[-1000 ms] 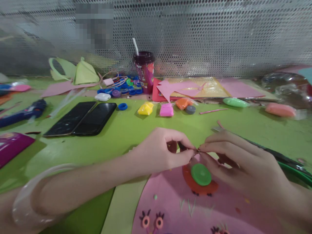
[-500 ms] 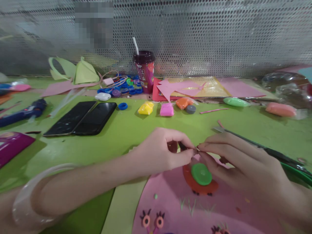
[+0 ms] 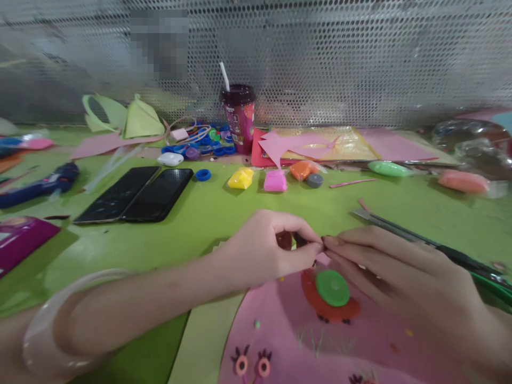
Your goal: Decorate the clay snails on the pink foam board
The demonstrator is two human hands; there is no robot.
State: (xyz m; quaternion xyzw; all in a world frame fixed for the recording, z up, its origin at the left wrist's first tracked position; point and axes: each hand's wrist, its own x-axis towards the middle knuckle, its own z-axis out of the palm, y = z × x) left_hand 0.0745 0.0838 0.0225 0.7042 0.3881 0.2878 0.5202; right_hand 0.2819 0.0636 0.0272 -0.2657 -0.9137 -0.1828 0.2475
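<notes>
My left hand pinches thumb against index finger above the upper part of a round pink paper sheet. Facing it, my right hand brings its fingertips together at the same spot, so the tips nearly meet. Whatever small thing lies between them is hidden; a dark bit shows there. Just below the fingers, a green clay disc sits on an orange-red clay shape with small dark bits along its lower edge. Clay eyes with dark lashes are lower on the sheet.
Scissors lie right, beyond my right hand. Two black phones rest at left. Packets of yellow clay, pink clay and orange clay line the middle. Behind stands a purple cup with a straw, before a perforated metal panel.
The right-hand fingers have drawn closer together and shifted slightly at the meeting point. My left hand keeps its pinch nearly in place. The whole view has shifted a little.
</notes>
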